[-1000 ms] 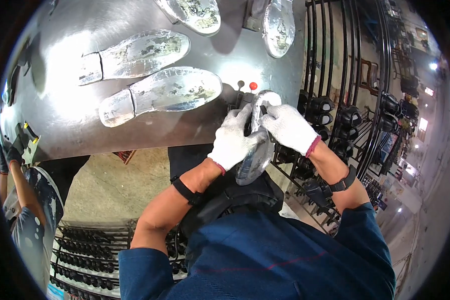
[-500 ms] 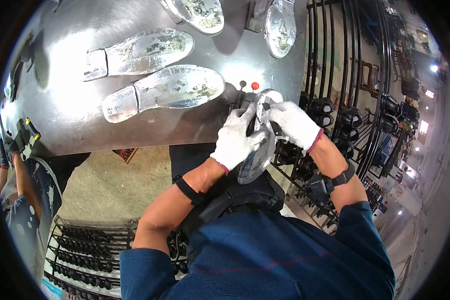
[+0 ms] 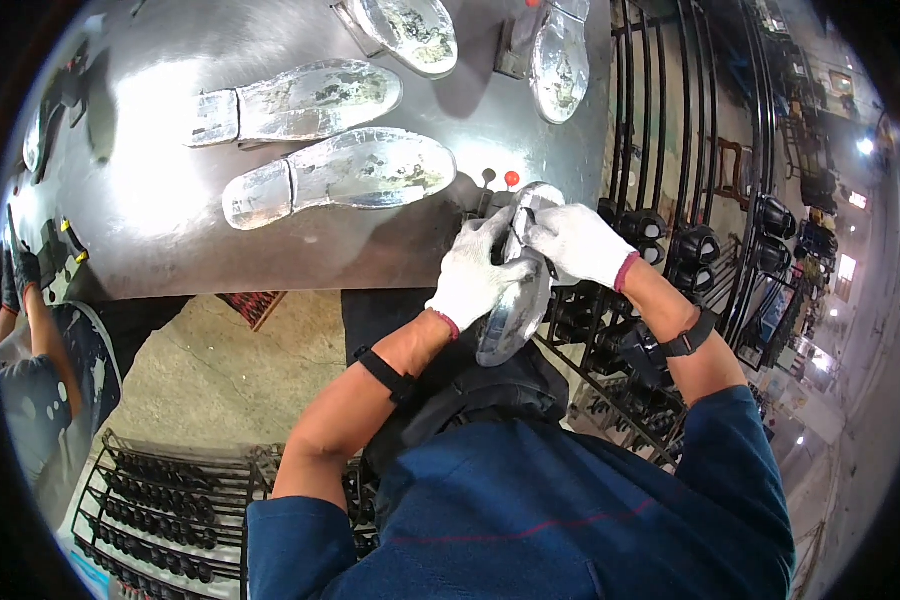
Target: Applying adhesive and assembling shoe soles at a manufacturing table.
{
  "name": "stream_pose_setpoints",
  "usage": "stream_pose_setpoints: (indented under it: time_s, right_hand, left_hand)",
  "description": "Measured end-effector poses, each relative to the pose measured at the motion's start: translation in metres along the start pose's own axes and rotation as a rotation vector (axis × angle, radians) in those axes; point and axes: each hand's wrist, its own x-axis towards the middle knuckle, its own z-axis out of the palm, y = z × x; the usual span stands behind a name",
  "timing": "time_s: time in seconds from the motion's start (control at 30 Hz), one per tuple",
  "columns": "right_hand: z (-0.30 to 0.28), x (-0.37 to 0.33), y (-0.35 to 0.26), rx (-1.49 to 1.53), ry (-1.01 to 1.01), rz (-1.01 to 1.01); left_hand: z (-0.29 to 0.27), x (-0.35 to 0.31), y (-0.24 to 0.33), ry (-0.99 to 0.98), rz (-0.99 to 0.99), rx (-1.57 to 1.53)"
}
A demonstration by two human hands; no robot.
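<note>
At the table's near right edge, a silvery metal shoe last [image 3: 508, 326] stands at a slant, sole face up. My gloved left hand [image 3: 470, 278] grips its left side, the thumb lying across the middle. My gloved right hand [image 3: 582, 243] is closed at the upper right side of the last. A small dark bit shows by its fingertips, too small to name. Just beyond the last is a red ball knob [image 3: 512, 178]. Two more metal shoe lasts, one nearer [image 3: 365, 170] and one farther [image 3: 315, 100], lie sole up to the left.
Further lasts [image 3: 410, 35] [image 3: 560, 75] sit at the far side of the metal table [image 3: 170, 240]. Black racks [image 3: 705, 110] holding dark shoe-like pieces stand close on the right; another rack [image 3: 170, 500] is behind at lower left. A co-worker's gloved hand [image 3: 27, 270] shows at far left.
My view has shifted slightly, so the lasts on the table sit a little farther right. Both hands keep nearly the same place at the last, with the right fingers slightly moved.
</note>
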Motion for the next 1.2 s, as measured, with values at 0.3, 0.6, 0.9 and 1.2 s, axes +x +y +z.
stream_pose_setpoints:
  time_s: [0.3,0.6,0.9,1.2]
  right_hand:
    - [0.015,-0.011,-0.012,0.295,0.227,0.210]
    - [0.012,-0.015,-0.013,-0.235,0.176,0.126]
    - [-0.002,0.018,0.004,-0.272,0.050,-0.127]
    - [-0.006,-0.005,0.008,-0.008,0.133,-0.052]
  left_hand:
    - [-0.001,-0.001,0.003,-0.016,0.008,0.032]
    - [-0.003,-0.002,0.008,-0.011,0.003,0.004]
    - [-0.003,0.003,0.006,-0.062,-0.066,-0.025]
    - [-0.002,0.005,-0.002,-0.073,-0.062,0.023]
